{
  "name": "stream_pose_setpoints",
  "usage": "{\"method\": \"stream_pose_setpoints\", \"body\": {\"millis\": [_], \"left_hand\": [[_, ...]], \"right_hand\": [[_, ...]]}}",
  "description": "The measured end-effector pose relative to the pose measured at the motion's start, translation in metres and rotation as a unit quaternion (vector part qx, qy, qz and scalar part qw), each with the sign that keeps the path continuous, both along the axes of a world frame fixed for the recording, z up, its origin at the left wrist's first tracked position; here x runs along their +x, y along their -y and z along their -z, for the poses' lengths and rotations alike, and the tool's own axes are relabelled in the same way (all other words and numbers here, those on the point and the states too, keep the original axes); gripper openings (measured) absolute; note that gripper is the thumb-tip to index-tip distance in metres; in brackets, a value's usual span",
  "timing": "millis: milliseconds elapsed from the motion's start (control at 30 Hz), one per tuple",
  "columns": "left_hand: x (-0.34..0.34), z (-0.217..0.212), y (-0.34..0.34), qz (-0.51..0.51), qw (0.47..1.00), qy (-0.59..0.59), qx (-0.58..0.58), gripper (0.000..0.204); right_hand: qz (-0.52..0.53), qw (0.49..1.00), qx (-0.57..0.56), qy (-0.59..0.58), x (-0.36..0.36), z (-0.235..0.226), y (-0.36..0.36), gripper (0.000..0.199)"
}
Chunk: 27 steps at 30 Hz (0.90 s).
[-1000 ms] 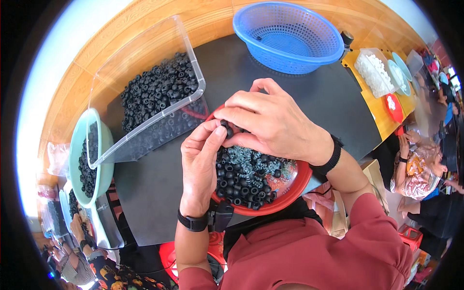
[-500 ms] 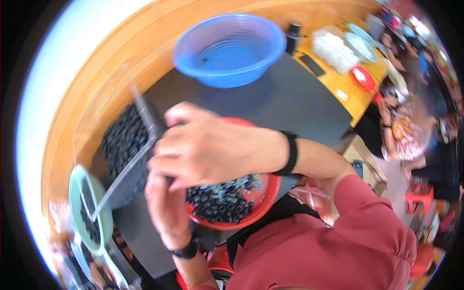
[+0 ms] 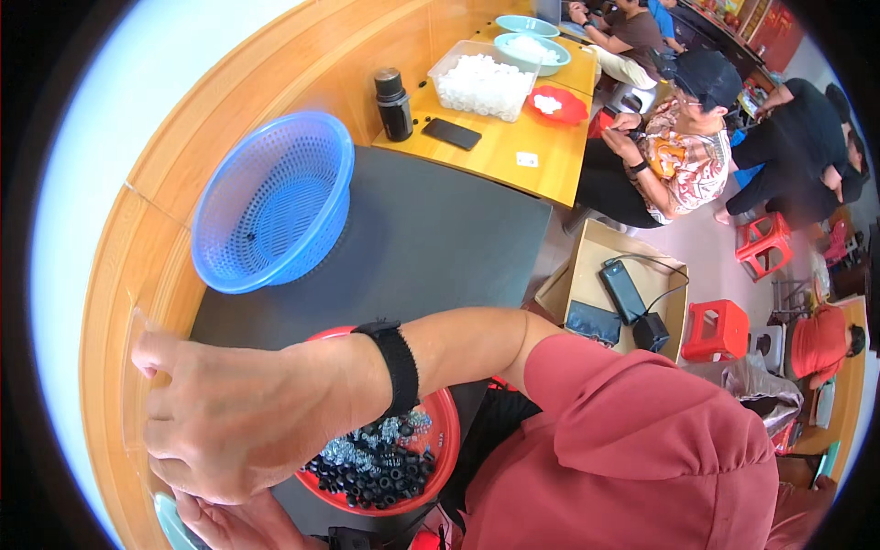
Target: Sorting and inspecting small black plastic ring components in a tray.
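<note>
My right hand (image 3: 243, 412), with a dark band at its wrist, reaches across to the left with curled fingers. Its back hides whatever it grips. Just below it, my left hand (image 3: 243, 524) is partly cut off by the lower edge, its fingers bent close under the right hand; what they hold cannot be made out. Beneath my right wrist stands a red basin (image 3: 447, 440) holding small black rings (image 3: 390, 477) and silvery coil springs (image 3: 353, 451). A clear plastic edge (image 3: 137, 321) shows beside the right fingertips.
A blue perforated basket (image 3: 275, 202) stands on the dark table (image 3: 449, 220). Beyond are a yellow table (image 3: 500, 160), a thermos (image 3: 392, 105), a phone (image 3: 451, 134) and a tub of white pieces (image 3: 481, 82). A cardboard box (image 3: 587, 266) and red stools (image 3: 715, 330) stand right; people sit nearby.
The view has swung right, so the basket and basin appear farther left. Both hands now appear lower left, still close together. The black pile and most of the clear plastic have left view.
</note>
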State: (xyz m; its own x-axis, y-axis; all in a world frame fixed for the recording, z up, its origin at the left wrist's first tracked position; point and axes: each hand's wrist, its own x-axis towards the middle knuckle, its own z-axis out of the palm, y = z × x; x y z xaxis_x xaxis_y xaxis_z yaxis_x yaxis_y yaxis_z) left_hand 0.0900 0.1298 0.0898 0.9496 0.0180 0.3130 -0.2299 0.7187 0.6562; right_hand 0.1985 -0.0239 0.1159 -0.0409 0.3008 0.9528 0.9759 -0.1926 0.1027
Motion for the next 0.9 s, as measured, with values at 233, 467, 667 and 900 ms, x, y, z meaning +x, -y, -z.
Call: {"method": "stream_pose_setpoints", "body": {"millis": [233,467,667,900], "left_hand": [[-0.004,0.002,-0.004,-0.016,0.999,-0.041,-0.001,0.04],[0.013,-0.003,0.024,-0.081,0.994,-0.078,0.015,0.036],[0.015,-0.007,0.02,-0.115,0.985,-0.114,0.056,0.025],[0.02,-0.001,0.021,-0.077,0.991,-0.093,0.059,0.026]], "right_hand": [[-0.103,0.994,-0.036,-0.01,0.014,0.004,-0.018,0.015],[-0.093,0.992,-0.059,-0.061,0.02,-0.003,0.002,0.03],[-0.108,0.979,-0.163,-0.062,0.023,-0.008,0.005,0.045],[-0.16,0.971,-0.158,-0.083,0.034,-0.004,0.009,0.046]]}}
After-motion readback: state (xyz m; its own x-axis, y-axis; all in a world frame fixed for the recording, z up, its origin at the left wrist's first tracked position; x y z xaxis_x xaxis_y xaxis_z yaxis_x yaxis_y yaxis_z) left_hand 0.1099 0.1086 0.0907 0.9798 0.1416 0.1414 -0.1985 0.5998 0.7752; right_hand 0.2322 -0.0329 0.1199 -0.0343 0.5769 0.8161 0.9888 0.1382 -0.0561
